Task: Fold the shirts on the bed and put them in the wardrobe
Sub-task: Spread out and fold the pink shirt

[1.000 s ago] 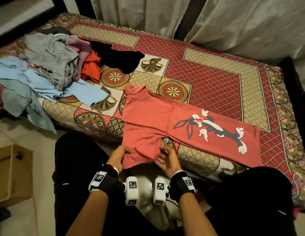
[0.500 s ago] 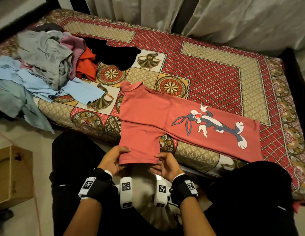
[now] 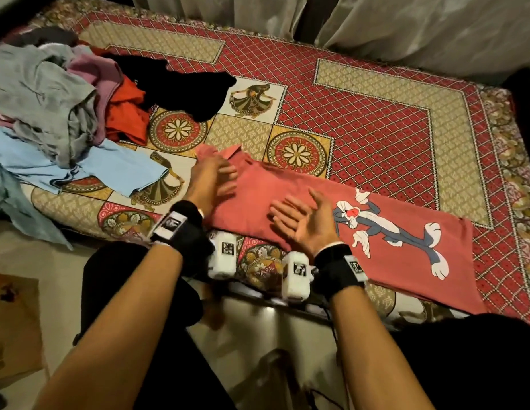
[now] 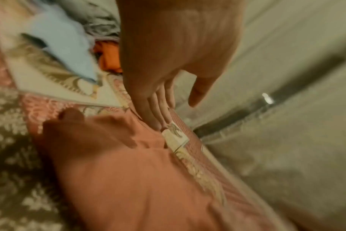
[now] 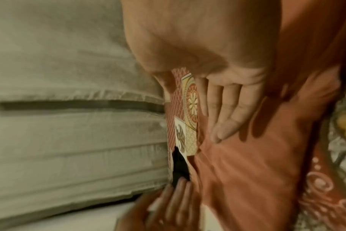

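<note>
A coral shirt (image 3: 287,187) with a cartoon rabbit print lies flat along the bed's near edge, its near sleeve folded onto the body. My left hand (image 3: 225,179) lies flat on the shirt beside the collar, fingers straight and blurred. My right hand (image 3: 290,211) is open over the shirt's middle, just left of the rabbit, fingers straight. The left wrist view shows the left hand's fingers (image 4: 158,112) pointing down at the shirt (image 4: 138,179). In the right wrist view the right hand's fingers (image 5: 223,118) hover just above the shirt (image 5: 247,171). Neither hand holds anything.
A heap of unfolded clothes fills the bed's left end: grey (image 3: 41,93), light blue (image 3: 110,167), red (image 3: 127,113), black (image 3: 186,87). The patterned bedsheet (image 3: 361,122) is bare behind the shirt. Curtains (image 3: 376,25) hang behind the bed. A cardboard box (image 3: 12,321) stands on the floor, left.
Both hands held the near sleeve's hem off the bed edge before. The sleeve now lies folded onto the shirt, and both hands have let go and moved up onto it.
</note>
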Available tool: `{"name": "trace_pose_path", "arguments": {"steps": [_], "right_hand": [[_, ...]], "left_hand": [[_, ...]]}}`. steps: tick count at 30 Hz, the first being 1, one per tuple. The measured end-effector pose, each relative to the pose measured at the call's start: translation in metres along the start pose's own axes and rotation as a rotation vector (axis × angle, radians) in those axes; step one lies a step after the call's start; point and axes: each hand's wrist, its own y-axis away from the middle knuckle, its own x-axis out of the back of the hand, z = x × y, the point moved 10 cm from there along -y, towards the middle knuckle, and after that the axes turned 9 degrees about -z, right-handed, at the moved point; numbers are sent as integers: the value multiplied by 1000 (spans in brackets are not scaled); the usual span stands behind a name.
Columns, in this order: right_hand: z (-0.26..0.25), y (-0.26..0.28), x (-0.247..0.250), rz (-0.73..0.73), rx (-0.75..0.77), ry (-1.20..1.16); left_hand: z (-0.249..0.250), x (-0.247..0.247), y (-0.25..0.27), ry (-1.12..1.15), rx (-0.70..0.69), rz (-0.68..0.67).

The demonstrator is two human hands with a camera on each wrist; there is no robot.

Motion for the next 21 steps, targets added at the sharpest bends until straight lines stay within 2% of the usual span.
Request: {"name": "trace_pose_path", "arguments": {"steps": [2, 4, 5, 6, 7, 9, 11, 13, 15, 16, 19, 21], "right_hand": [[-19, -7, 13, 136, 164, 335], [-42, -9, 9, 266, 430, 913], [-43, -11, -5, 259, 544, 1241], [-36, -19, -16, 219, 604, 1522], [-26, -28, -22, 178, 604, 1743], [-13, -47, -13, 169, 492, 2007], [-8, -60, 1, 205, 378, 2116], [-8, -63, 9, 238, 334, 2116], [-12, -60, 5, 245, 358, 2044], [-18, -57, 2, 267, 397, 1987], [-49, -37, -5, 425, 558, 1823], [-68, -31, 2, 529, 535, 1701]], "left_hand": [[2, -9, -15, -559, -212, 33], [-21, -45, -18, -1158, -408, -125], [-43, -57, -21, -1412, -442, -220], [-65, -57, -30, -1582, -419, -270], [-80, -48, -39, -1659, -348, -266], [-97, -22, -58, -1654, -228, -207], [-99, -6, -63, -1689, -237, -130], [-92, 5, -61, -1736, -211, -48], [-80, 3, -58, -1728, -211, 27], [-72, -9, -56, -1713, -265, 28], [-67, -58, -49, -1708, -480, -161], [-70, -65, -59, -1686, -448, -212]]}}
